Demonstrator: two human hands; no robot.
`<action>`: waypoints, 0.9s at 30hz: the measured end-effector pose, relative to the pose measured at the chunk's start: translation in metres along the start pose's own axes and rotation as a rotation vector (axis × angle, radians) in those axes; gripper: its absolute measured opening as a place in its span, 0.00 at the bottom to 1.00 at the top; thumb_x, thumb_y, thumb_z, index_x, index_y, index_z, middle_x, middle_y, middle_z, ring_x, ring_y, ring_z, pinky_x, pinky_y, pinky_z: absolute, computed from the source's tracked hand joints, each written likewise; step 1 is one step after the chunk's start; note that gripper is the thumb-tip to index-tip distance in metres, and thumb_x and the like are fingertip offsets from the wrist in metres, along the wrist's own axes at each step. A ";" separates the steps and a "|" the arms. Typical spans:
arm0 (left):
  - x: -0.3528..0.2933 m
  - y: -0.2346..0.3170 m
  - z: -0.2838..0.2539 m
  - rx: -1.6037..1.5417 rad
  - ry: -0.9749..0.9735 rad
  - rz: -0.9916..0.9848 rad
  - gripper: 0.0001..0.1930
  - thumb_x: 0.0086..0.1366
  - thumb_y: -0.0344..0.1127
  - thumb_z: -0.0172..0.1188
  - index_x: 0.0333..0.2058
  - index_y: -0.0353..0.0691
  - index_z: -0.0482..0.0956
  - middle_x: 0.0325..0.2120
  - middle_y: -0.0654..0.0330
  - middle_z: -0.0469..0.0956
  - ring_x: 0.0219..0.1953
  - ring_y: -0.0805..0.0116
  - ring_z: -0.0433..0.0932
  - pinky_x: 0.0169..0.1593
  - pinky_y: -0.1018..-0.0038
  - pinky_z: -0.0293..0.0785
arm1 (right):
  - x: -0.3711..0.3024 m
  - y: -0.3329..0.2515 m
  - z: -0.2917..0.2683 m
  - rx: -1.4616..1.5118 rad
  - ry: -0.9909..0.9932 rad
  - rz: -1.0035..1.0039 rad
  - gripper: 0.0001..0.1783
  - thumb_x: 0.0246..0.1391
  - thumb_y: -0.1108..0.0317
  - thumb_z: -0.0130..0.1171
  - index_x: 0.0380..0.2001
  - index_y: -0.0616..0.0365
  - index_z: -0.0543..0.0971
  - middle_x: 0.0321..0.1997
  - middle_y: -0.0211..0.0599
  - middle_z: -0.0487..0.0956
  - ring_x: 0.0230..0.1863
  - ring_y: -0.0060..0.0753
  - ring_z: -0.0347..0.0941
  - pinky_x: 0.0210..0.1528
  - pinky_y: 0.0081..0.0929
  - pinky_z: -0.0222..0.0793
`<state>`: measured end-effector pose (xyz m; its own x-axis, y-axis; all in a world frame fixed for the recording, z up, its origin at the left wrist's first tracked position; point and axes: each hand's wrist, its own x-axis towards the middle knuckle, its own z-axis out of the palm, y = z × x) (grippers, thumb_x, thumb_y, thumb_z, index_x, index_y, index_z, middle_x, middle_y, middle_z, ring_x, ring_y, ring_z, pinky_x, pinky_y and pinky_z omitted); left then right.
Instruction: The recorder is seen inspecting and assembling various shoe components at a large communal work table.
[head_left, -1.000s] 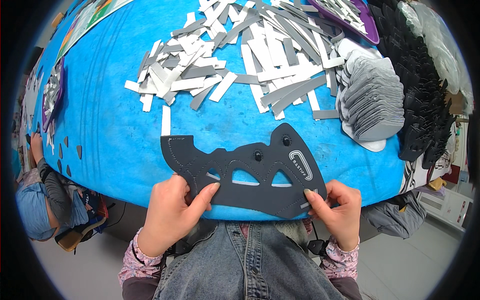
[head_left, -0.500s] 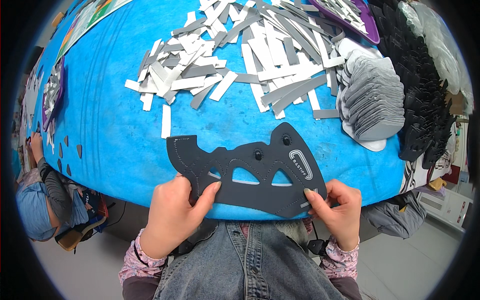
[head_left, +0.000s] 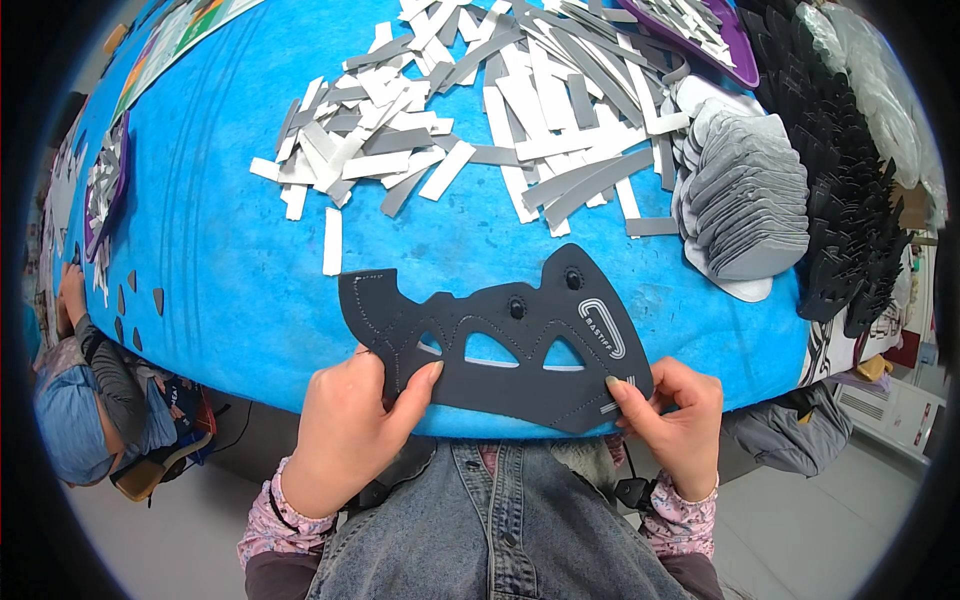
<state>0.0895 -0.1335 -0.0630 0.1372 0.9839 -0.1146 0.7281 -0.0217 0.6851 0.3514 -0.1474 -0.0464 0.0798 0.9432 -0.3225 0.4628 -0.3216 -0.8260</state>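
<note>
Dark cut piece held at the near table edge, lower centre of frame.

Your left hand [head_left: 345, 435] pinches the lower left edge of the dark shaped piece [head_left: 500, 345]; your right hand [head_left: 675, 415] pinches its lower right corner. The piece lies flat, overhanging the blue table [head_left: 220, 260] edge. Bare blue lies left of it and above. White and grey strips [head_left: 480, 110] crowd top centre; stacked grey pieces [head_left: 750, 200] and black pieces [head_left: 850, 200] fill the right. Another person sits at lower left.

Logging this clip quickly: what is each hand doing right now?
Left hand: closed on the left end of the dark cut-out piece.
Right hand: pinching the same piece's right lower edge.
</note>
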 end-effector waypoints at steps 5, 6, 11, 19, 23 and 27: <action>0.000 -0.001 0.001 -0.003 0.002 0.009 0.21 0.53 0.35 0.65 0.15 0.37 0.59 0.07 0.55 0.62 0.07 0.61 0.63 0.12 0.69 0.56 | 0.000 -0.002 0.000 -0.032 0.001 0.001 0.13 0.45 0.71 0.65 0.16 0.64 0.73 0.11 0.26 0.71 0.08 0.08 0.61 0.10 0.09 0.50; 0.001 -0.001 0.001 -0.003 0.002 0.008 0.21 0.53 0.35 0.65 0.15 0.37 0.59 0.07 0.55 0.62 0.07 0.61 0.63 0.12 0.69 0.56 | 0.001 -0.002 0.000 -0.031 0.002 0.001 0.13 0.45 0.71 0.65 0.16 0.64 0.73 0.11 0.26 0.71 0.08 0.08 0.61 0.10 0.09 0.51; 0.000 0.000 0.000 -0.011 0.014 -0.038 0.20 0.52 0.37 0.66 0.15 0.36 0.63 0.07 0.56 0.64 0.07 0.63 0.65 0.12 0.69 0.58 | 0.000 -0.001 0.000 -0.031 0.010 -0.003 0.13 0.44 0.71 0.66 0.15 0.63 0.73 0.11 0.25 0.70 0.09 0.07 0.60 0.10 0.09 0.50; 0.007 0.008 -0.022 0.325 0.063 -0.050 0.17 0.45 0.40 0.71 0.18 0.35 0.71 0.06 0.62 0.67 0.08 0.76 0.63 0.14 0.80 0.55 | 0.000 -0.001 0.004 -0.065 0.053 -0.022 0.14 0.43 0.69 0.67 0.15 0.63 0.72 0.10 0.22 0.67 0.12 0.07 0.56 0.13 0.10 0.48; 0.002 0.010 -0.027 0.363 0.163 0.140 0.11 0.48 0.37 0.66 0.21 0.40 0.73 0.16 0.63 0.74 0.14 0.71 0.68 0.20 0.77 0.61 | 0.000 0.001 -0.003 -0.132 -0.013 -0.013 0.10 0.45 0.73 0.64 0.18 0.64 0.73 0.13 0.29 0.74 0.15 0.13 0.70 0.15 0.09 0.58; -0.021 0.017 -0.013 0.349 0.027 0.630 0.13 0.52 0.43 0.60 0.25 0.44 0.66 0.43 0.61 0.78 0.24 0.72 0.71 0.27 0.78 0.62 | 0.000 -0.005 0.000 -0.094 -0.033 -0.022 0.10 0.45 0.73 0.64 0.18 0.64 0.73 0.14 0.28 0.74 0.15 0.13 0.70 0.15 0.09 0.58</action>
<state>0.0903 -0.1526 -0.0400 0.5883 0.7699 0.2472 0.6892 -0.6373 0.3447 0.3490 -0.1459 -0.0427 0.0405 0.9463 -0.3206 0.5447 -0.2899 -0.7869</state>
